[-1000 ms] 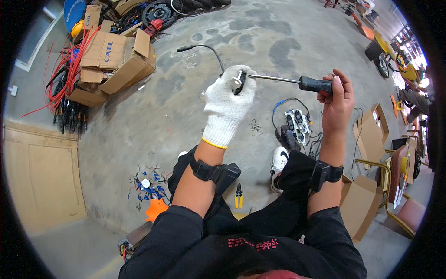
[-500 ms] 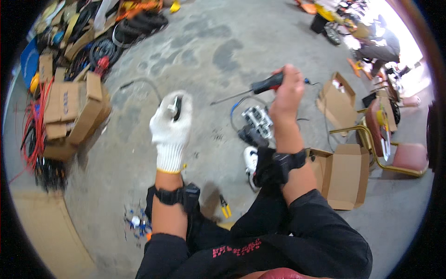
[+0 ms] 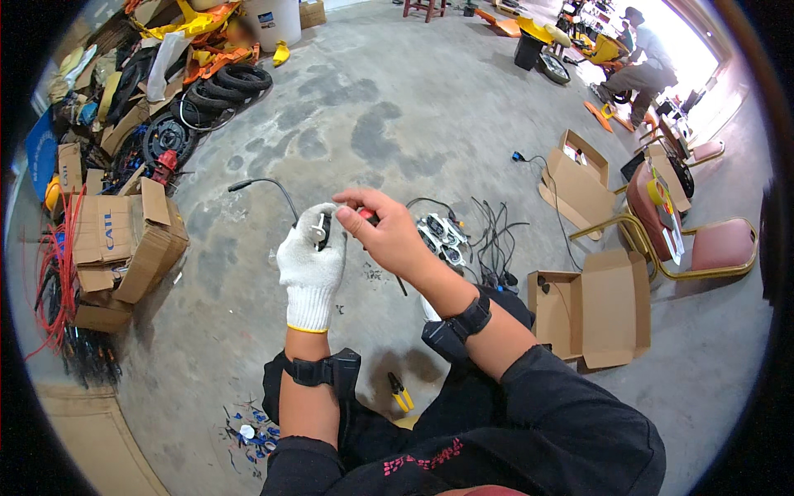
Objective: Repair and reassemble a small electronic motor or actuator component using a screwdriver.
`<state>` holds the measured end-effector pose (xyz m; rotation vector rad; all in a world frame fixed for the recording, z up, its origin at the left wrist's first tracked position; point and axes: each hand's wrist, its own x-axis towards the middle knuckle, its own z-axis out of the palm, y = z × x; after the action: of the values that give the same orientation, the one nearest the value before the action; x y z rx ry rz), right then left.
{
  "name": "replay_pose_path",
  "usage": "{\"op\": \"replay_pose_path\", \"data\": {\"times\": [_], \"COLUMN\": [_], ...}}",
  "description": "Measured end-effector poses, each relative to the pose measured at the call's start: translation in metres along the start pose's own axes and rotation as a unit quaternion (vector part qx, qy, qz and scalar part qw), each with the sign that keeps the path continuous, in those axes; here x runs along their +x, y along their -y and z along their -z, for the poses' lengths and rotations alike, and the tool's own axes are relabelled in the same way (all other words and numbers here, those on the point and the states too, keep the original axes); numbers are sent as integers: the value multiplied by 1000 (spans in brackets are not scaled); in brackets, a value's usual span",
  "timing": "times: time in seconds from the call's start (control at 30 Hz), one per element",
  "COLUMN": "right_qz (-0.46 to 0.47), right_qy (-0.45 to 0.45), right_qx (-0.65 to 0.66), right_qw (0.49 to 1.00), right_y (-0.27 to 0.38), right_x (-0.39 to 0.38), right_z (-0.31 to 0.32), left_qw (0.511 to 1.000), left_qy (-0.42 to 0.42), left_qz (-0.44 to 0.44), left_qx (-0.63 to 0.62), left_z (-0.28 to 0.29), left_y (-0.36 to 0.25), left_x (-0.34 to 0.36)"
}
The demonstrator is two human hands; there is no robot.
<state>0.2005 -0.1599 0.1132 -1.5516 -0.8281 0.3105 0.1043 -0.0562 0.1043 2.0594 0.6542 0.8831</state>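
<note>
My left hand (image 3: 313, 263), in a white knit glove, is closed around a small black part with a light metal piece (image 3: 321, 231). A black cable (image 3: 277, 183) runs from the far side of that fist and ends in a plug-like tip. My bare right hand (image 3: 387, 236) is closed on a screwdriver (image 3: 368, 217); a bit of red and black handle shows by the fingers, the rest is mostly hidden. Its fingertips come right up to the black part; whether they touch it I cannot tell. Beyond my right forearm lie several silver-and-black parts (image 3: 447, 236).
Black cables (image 3: 496, 240) lie beside the parts. Yellow-handled pliers (image 3: 401, 393) rest between my legs. An open cardboard box (image 3: 612, 310) and chairs (image 3: 719, 248) are at right. Cartons (image 3: 124, 240), red wires and tyres (image 3: 236, 87) crowd the left. A person (image 3: 641, 66) bends at far right.
My right hand has swung left and nearer with the screwdriver, from apart to right beside my left hand. The left hand still holds the black part. The view has shifted slightly.
</note>
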Motion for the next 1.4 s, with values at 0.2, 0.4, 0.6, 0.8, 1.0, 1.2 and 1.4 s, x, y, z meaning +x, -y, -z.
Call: {"op": "replay_pose_path", "data": {"times": [0.2, 0.4, 0.6, 0.8, 1.0, 1.2, 1.4], "right_qz": [109, 72, 93, -16, -138, -227, -440], "right_qy": [-3, 3, 5, 17, 49, 34, -61], "right_qx": [-91, -67, -99, -76, -10, -16, -20], "right_qw": [990, 995, 991, 997, 989, 973, 896], "right_y": [0, 0, -4, -1, -10, -92, -239], "right_x": [-3, -1, 0, -8, -16, -14, -71], "right_z": [-7, -9, -10, -12, -11, -15, -14], "left_qw": [997, 995, 991, 991, 990, 989, 987], "left_qy": [11, 17, 64, 62, 48, 31, -9], "left_qz": [-9, -17, -10, -6, 29, 73, 84], "left_qx": [71, 98, 115, 122, 127, 127, 133], "left_z": [7, 8, 15, 21, 31, 48, 76], "left_y": [-1, 2, 4, 3, 3, 2, 26], "left_x": [-1, 0, 1, -2, 3, 4, 3]}}
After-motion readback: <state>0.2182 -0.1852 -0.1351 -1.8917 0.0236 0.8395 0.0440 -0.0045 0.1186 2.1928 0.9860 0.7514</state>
